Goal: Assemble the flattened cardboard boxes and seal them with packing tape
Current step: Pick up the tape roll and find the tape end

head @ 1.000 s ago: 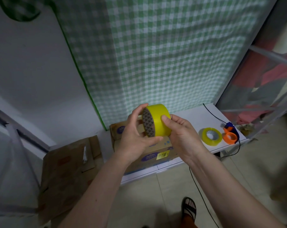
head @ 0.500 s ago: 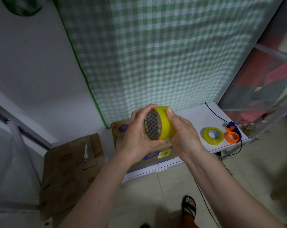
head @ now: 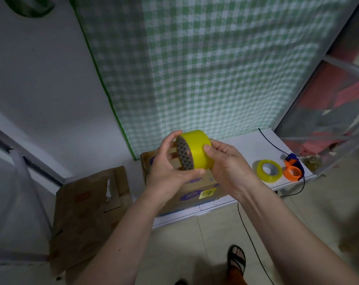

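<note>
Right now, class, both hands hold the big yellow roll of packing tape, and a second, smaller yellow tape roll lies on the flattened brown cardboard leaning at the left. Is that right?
Not quite. Both hands, left hand and right hand, do hold the big yellow roll of packing tape, but the smaller yellow tape roll lies on the white shelf, beside the orange tape dispenser, not on the flattened brown cardboard. The head view shows it.

Both forearms reach forward at chest height; the left hand (head: 166, 161) and right hand (head: 230, 163) curl inward, thumbs facing each other
</note>
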Demonstrator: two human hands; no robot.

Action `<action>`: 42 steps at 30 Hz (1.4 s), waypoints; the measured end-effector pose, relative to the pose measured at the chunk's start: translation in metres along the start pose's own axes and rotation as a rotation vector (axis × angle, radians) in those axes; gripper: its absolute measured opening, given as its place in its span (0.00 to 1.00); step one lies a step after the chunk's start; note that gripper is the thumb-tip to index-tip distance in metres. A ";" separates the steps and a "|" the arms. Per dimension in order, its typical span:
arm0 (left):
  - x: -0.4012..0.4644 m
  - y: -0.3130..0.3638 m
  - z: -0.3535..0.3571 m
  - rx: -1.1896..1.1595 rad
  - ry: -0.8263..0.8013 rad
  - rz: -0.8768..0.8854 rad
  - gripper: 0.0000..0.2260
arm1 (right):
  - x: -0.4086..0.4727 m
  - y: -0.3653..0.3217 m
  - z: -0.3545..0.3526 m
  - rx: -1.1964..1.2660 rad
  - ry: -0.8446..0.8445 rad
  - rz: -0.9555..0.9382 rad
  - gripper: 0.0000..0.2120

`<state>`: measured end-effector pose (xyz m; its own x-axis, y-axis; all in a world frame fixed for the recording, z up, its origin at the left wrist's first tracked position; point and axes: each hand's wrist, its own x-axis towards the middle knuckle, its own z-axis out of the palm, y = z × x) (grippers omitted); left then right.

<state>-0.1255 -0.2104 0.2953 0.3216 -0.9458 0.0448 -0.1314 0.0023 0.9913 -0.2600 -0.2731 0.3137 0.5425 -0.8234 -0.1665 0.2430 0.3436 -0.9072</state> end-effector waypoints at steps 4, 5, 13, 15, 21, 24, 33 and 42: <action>0.001 -0.003 0.003 0.015 0.061 0.063 0.42 | 0.007 0.003 0.002 0.018 0.160 0.051 0.16; 0.002 -0.003 0.003 0.021 0.074 0.073 0.42 | 0.008 0.004 0.003 0.022 0.186 0.056 0.14; 0.003 -0.003 0.002 -0.027 0.093 0.090 0.43 | 0.003 -0.003 0.008 0.017 0.041 0.010 0.10; 0.001 -0.003 0.005 0.021 0.106 0.119 0.43 | 0.005 -0.002 0.011 -0.008 0.139 -0.003 0.07; -0.001 -0.002 0.009 0.039 0.121 0.141 0.43 | 0.007 0.001 0.011 -0.007 0.131 -0.043 0.09; -0.003 -0.002 0.009 0.032 0.116 0.139 0.43 | 0.006 0.002 0.009 0.001 0.116 -0.038 0.12; -0.008 0.000 0.016 0.001 0.106 0.146 0.43 | 0.000 0.003 0.008 0.005 0.175 -0.041 0.11; -0.013 0.000 0.021 -0.009 0.098 0.150 0.43 | -0.009 0.002 0.004 -0.041 0.228 -0.006 0.17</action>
<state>-0.1490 -0.2053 0.2920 0.3893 -0.8983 0.2037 -0.1766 0.1443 0.9736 -0.2615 -0.2631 0.3144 0.3439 -0.9079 -0.2396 0.2106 0.3233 -0.9226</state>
